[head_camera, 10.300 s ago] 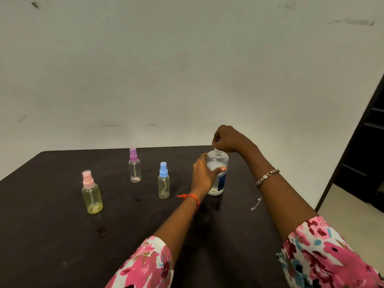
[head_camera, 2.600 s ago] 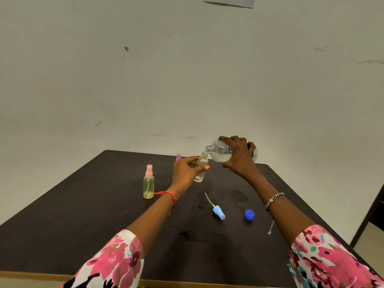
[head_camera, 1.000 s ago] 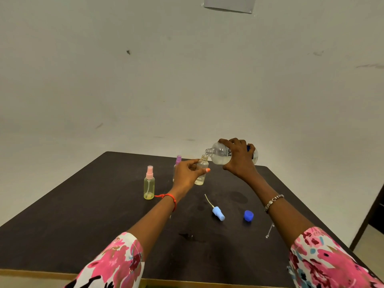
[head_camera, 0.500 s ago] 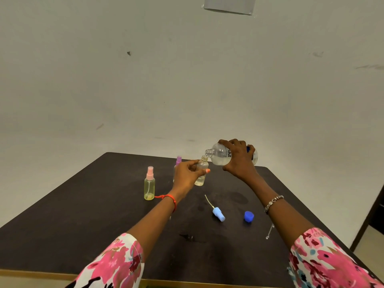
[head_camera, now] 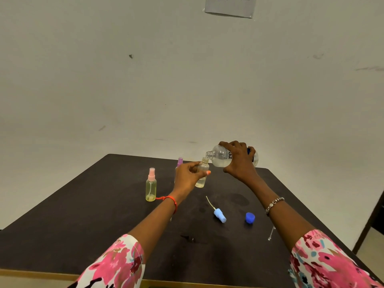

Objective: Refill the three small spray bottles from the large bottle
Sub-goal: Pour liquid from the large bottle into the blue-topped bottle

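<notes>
My left hand (head_camera: 188, 176) grips a small clear spray bottle (head_camera: 202, 172) with its top off, held upright above the dark table (head_camera: 83, 215). My right hand (head_camera: 239, 163) holds the large clear bottle (head_camera: 221, 157) tipped on its side, its open mouth right over the small bottle's neck. The light blue spray top (head_camera: 219, 214) with its tube lies on the table, and the dark blue cap (head_camera: 250, 217) lies to its right. A pink-topped yellow bottle (head_camera: 151, 185) stands at the left. A purple-topped bottle (head_camera: 180, 161) is mostly hidden behind my left hand.
A thin silvery chain (head_camera: 271, 233) lies near the table's right edge. Wet marks show on the table (head_camera: 239, 199) under the bottles. A plain wall with a paper notice (head_camera: 230, 6) rises behind, and a dark doorway (head_camera: 376, 215) is at the right.
Since ten seconds ago both tops came off and the large bottle was tipped over the small one. In the last second both hands have barely moved.
</notes>
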A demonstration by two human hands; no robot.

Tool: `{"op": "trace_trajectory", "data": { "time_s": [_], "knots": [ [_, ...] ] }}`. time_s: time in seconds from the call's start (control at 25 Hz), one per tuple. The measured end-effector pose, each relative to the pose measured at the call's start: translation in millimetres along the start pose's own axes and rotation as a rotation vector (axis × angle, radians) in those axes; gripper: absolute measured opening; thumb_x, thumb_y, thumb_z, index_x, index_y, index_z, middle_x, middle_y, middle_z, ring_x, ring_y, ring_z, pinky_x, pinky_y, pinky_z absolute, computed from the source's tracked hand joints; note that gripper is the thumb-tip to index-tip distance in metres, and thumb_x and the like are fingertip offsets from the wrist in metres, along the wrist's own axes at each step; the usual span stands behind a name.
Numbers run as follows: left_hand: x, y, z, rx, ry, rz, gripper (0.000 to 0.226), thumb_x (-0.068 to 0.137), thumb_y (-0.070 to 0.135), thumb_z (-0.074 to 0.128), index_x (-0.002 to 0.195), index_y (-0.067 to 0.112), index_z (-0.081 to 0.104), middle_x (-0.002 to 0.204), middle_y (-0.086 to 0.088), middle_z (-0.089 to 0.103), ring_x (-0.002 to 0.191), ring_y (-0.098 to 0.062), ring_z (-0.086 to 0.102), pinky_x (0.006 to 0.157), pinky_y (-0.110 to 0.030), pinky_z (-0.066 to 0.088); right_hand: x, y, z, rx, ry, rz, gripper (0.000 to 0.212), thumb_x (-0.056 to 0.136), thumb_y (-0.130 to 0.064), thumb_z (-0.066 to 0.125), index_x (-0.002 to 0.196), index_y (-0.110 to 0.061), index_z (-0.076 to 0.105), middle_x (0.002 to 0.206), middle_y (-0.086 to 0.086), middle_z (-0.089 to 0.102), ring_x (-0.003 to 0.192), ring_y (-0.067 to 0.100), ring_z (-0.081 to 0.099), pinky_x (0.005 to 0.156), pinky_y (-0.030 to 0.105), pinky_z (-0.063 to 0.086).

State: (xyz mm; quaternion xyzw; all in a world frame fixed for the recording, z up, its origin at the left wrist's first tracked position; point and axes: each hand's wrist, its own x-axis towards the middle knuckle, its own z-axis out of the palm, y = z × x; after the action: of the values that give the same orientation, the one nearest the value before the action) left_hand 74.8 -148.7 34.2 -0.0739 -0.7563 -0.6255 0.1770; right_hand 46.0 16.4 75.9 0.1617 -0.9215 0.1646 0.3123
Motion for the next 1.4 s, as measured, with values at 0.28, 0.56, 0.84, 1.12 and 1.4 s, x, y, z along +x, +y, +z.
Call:
{"op": "trace_trajectory", "data": {
  "time_s": [0.28,0.56,0.84,1.12,1.4],
  "knots": [
    [-2.1,0.3,0.0,-0.009,0.004,-0.011,0.047,0.072,0.017,0.076,0.115,0.004,0.062,0.098,-0.008,0.068,0.089,-0.013,0.060,0.085,-0.023,0.045,-0.4,-1.4,-1.7,-0.018,0.002,-0.001,0.069,0.064,-0.013,0.074,0.127,-0.025,0.049,0.119,0.009,0.052,0.117,0.027,0.040,0.100,0.044,0.017],
    [-1.7,2.2,0.8,-0.006,0.006,-0.018,0.049,0.072,0.016,0.076,0.117,0.003,0.061,0.097,-0.008,0.067,0.090,-0.013,0.059,0.092,-0.028,0.047,-0.2,-0.7,-3.4,-0.011,0.007,-0.004,0.069,0.064,-0.013,0.075,0.127,-0.024,0.048,0.120,0.010,0.052,0.119,0.028,0.039,0.102,0.045,0.016],
    [-2.7,2.8,0.7,0.008,0.002,-0.009,0.051,0.073,0.018,0.075,0.119,0.003,0.059,0.113,-0.013,0.066,0.094,-0.012,0.057,0.087,-0.024,0.045,-1.0,-1.5,-4.7,-0.016,0.019,-0.014,0.068,0.065,-0.013,0.074,0.127,-0.023,0.049,0.120,0.010,0.053,0.119,0.029,0.040,0.102,0.045,0.017],
    [-4.8,2.3,-0.2,-0.003,-0.004,-0.013,0.050,0.073,0.017,0.075,0.119,0.004,0.060,0.115,-0.013,0.066,0.096,-0.013,0.058,0.086,-0.023,0.046,-2.2,-2.0,-3.7,-0.020,0.007,-0.016,0.068,0.065,-0.012,0.074,0.127,-0.024,0.049,0.120,0.010,0.052,0.120,0.029,0.039,0.104,0.046,0.016],
    [-4.7,3.2,0.0,-0.010,0.000,-0.019,0.050,0.073,0.017,0.075,0.119,0.004,0.060,0.115,-0.014,0.066,0.093,-0.012,0.058,0.084,-0.022,0.045,-1.3,-2.6,-5.0,-0.016,0.016,-0.022,0.067,0.065,-0.012,0.073,0.126,-0.023,0.050,0.118,0.010,0.053,0.118,0.028,0.040,0.103,0.047,0.016]
  ]
}}
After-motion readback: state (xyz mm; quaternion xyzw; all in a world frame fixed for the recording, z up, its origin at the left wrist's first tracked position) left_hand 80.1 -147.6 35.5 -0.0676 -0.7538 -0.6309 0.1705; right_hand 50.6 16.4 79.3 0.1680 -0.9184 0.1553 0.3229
